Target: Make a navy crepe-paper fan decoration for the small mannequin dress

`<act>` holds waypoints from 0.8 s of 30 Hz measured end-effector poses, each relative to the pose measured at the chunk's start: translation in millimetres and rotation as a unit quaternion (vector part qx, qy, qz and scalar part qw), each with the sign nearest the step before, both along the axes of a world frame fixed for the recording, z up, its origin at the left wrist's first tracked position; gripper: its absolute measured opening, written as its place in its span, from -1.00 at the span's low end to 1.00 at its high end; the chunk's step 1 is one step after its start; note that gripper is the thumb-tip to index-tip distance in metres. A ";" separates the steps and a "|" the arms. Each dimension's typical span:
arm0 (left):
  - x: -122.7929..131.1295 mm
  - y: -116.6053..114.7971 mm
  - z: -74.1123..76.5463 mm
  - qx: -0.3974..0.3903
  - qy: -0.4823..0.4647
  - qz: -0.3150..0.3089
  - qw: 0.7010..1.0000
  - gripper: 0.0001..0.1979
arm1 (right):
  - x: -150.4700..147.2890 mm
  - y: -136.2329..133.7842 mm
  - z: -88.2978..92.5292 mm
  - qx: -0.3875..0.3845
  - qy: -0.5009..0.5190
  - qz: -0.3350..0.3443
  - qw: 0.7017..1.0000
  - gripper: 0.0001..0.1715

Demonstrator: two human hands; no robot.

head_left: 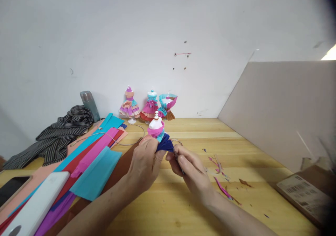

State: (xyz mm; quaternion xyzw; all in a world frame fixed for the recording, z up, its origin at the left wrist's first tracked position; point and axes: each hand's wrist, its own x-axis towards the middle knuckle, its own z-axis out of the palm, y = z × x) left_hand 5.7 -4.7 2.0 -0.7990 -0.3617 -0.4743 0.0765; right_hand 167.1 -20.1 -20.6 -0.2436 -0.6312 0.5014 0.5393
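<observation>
Gathered dark blue crepe paper [165,143] is pinched in my left hand [146,162], against the front of a small white dress-form mannequin [156,123]. A pink band and light blue paper wrap the mannequin's bust; its lower part is hidden behind my hands. My right hand [190,167] is closed at the right end of the blue paper. Between its fingers is a thin dark metal tool [181,167], mostly covered, whose kind I cannot make out.
Small mannequins in paper dresses [129,104] stand along the wall. To the left lie coloured paper sheets [96,173], a white long-handled object [39,204], a phone [13,188], striped cloth [65,132] and a flask [90,104]. Paper scraps [223,187] and a cardboard box [301,194] are rightward.
</observation>
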 end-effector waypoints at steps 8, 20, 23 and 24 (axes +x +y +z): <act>0.4 0.7 0.7 0.018 0.014 0.027 0.999 -0.71 | -1.2 -0.3 0.7 0.014 -0.023 -0.014 1.000 -0.59; 0.8 2.9 -4.8 0.050 0.020 0.053 0.997 -0.72 | -5.3 -4.8 6.2 0.017 -0.058 -0.049 0.997 -0.56; 2.3 2.2 -4.4 0.067 0.016 0.054 0.996 -0.73 | -5.8 -3.5 2.5 0.016 -0.041 -0.048 0.998 -0.55; 2.8 1.8 -4.5 0.071 0.014 0.054 0.996 -0.73 | -5.9 -3.0 0.9 0.017 -0.035 -0.047 0.998 -0.55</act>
